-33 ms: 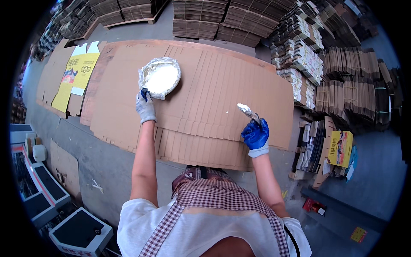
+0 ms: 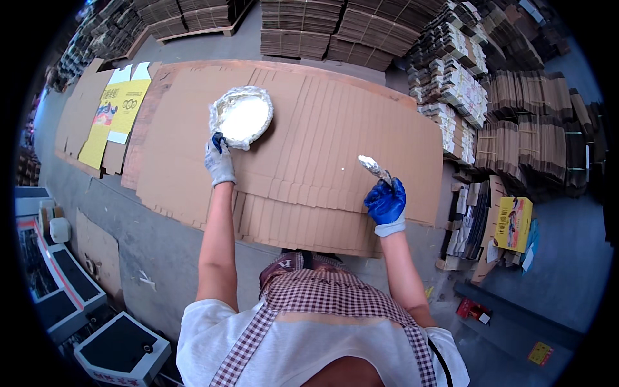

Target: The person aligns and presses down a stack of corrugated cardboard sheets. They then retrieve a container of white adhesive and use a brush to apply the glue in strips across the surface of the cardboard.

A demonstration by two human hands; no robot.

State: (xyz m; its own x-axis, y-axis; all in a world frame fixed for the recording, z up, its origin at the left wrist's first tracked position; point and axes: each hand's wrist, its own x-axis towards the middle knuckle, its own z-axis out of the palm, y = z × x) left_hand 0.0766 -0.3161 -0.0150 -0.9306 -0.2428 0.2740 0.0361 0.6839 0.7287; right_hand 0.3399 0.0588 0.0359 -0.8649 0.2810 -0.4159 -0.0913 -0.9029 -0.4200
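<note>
My left hand (image 2: 220,161), in a blue-and-grey work glove, is closed on the near rim of a round bowl (image 2: 214,116). White paste fills the bowl, and its rim is crusted and crinkled. In my right hand (image 2: 385,202), also gloved with a blue palm, is a brush (image 2: 374,168) whose end is caked with white paste. That end points forward and to the left, above the cardboard. Under both hands lie flat brown cardboard sheets (image 2: 303,148), overlapping in a row with their edges stepped. A tiny white spot shows on them left of the brush.
Yellow printed cardboard (image 2: 116,109) lies at the table's left end. Bundled cardboard stacks (image 2: 303,29) stand beyond the table, with more (image 2: 509,142) along the right. A yellow box (image 2: 514,224) sits at the right. Dark-panelled machinery (image 2: 119,348) occupies the lower left.
</note>
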